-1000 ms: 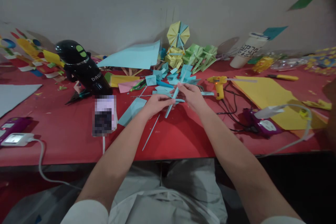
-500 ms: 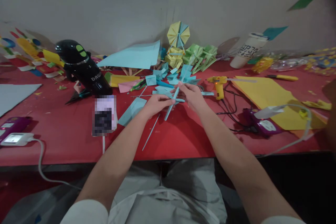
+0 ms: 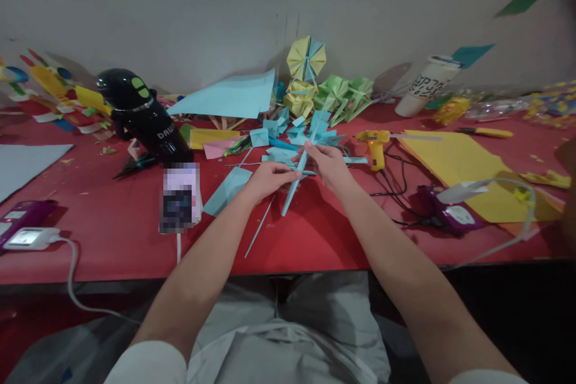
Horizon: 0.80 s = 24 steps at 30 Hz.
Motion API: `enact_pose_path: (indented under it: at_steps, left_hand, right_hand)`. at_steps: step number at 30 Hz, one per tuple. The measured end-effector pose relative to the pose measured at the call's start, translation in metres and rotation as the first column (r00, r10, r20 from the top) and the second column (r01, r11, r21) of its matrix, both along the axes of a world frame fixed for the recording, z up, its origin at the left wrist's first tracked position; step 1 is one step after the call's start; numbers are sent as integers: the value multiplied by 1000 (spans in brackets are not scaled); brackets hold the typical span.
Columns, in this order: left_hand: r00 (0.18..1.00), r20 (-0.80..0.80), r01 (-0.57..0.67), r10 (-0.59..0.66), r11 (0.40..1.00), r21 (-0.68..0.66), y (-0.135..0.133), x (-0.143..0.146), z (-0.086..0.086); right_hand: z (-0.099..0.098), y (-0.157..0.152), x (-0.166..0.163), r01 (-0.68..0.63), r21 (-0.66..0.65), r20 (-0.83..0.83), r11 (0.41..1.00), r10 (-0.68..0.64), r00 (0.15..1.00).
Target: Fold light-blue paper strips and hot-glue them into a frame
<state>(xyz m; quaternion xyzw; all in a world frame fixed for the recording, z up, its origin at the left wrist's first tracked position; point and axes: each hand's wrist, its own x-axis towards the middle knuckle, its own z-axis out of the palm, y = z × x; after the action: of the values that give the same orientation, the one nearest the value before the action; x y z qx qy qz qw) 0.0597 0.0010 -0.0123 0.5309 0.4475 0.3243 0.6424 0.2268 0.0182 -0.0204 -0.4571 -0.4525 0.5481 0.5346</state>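
My left hand [image 3: 269, 179] and my right hand [image 3: 327, 164] meet over the middle of the red table [image 3: 112, 234]. Both are closed on a light blue folded paper piece [image 3: 315, 129] with a rolled blue paper stick [image 3: 292, 191] that slants down towards me between the two hands. Several loose blue folded pieces [image 3: 276, 129] lie just behind my fingers. A thin blue paper stick [image 3: 258, 229] rests on the table below my left hand.
A yellow glue gun [image 3: 376, 145] with its black cord lies right of my hands, beside a yellow sheet [image 3: 463, 162] and a purple power strip [image 3: 445, 211]. A black bottle [image 3: 141, 115] and a phone [image 3: 180, 197] stand at left. Folded yellow and green paper shapes [image 3: 324, 87] sit by the wall.
The blue stick has slid a little lower between my hands, its bottom end nearer to me. Both hands stay in place.
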Motion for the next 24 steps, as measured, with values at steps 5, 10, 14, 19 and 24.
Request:
enact_pose_path:
  at_steps: [5,10,14,19,24]
  left_hand:
    - [1000,12,16,-17,1000,13,0,0,-2]
    - [1000,-17,-3,5,994,106,5,-1,-9]
    - [999,-18,29,-27,996,90,4,-2,-10]
    - [1000,-15,20,-20,999,44,1,0,-4]
    - [1000,-27,-6,7,998,57,3,0,-5]
  right_hand:
    - [-1,-2,-5,-11,-21,15,1000,11,1000]
    - [-1,-1,-7,10,-19,3,1000,-9,1000]
    - [-2,0,-3,25,-12,-4,1000,-25,1000]
    - [-3,-1,-5,-4,-7,14,1000,4,1000]
    - [-1,-2,-7,7,-26,-6,1000,-7,1000]
